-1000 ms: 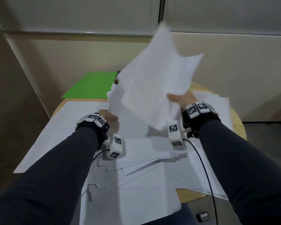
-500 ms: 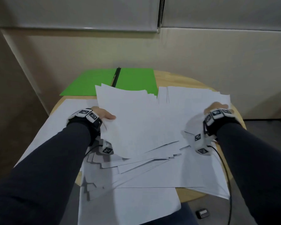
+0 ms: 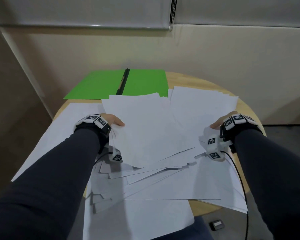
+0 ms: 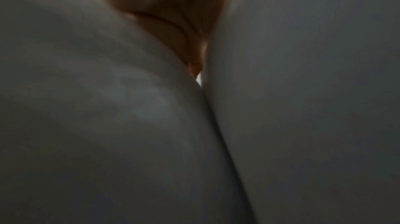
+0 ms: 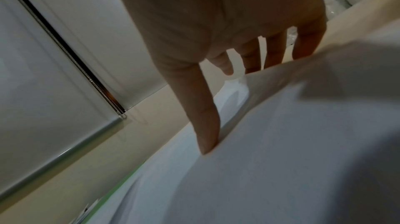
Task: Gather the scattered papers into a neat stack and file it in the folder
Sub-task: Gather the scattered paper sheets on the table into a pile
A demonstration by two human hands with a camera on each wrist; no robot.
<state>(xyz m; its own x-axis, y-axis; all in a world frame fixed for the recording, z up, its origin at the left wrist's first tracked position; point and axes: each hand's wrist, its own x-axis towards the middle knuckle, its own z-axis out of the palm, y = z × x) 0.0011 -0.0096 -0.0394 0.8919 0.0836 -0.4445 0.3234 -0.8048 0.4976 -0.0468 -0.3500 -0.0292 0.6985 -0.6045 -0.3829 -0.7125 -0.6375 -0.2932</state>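
Observation:
White papers (image 3: 163, 179) lie fanned and overlapping across a round wooden table (image 3: 185, 80). An open green folder (image 3: 145, 82) with a black spine lies flat at the back. My left hand (image 3: 112, 121) grips the left edge of a loose bundle of sheets (image 3: 145, 129), thumb on top and fingers hidden beneath. The bundle lies over the pile, its near end raised. In the left wrist view only paper (image 4: 303, 90) and a bit of skin show. My right hand (image 3: 218, 122) is at the right-hand sheets (image 3: 203, 104). Its straight fingers (image 5: 275, 47) are tucked behind a raised sheet edge (image 5: 303, 66), with the thumb on the paper.
Several sheets hang over the near and left edges of the table. A small dark device (image 3: 216, 226) lies on the floor at lower right. A wall with a roller blind (image 3: 80, 13) and its bead chain (image 3: 171, 13) stands behind the table.
The bundle was held up in the air by both hands and has come down flat over the pile. My right hand let go of it and moved right to the sheets there.

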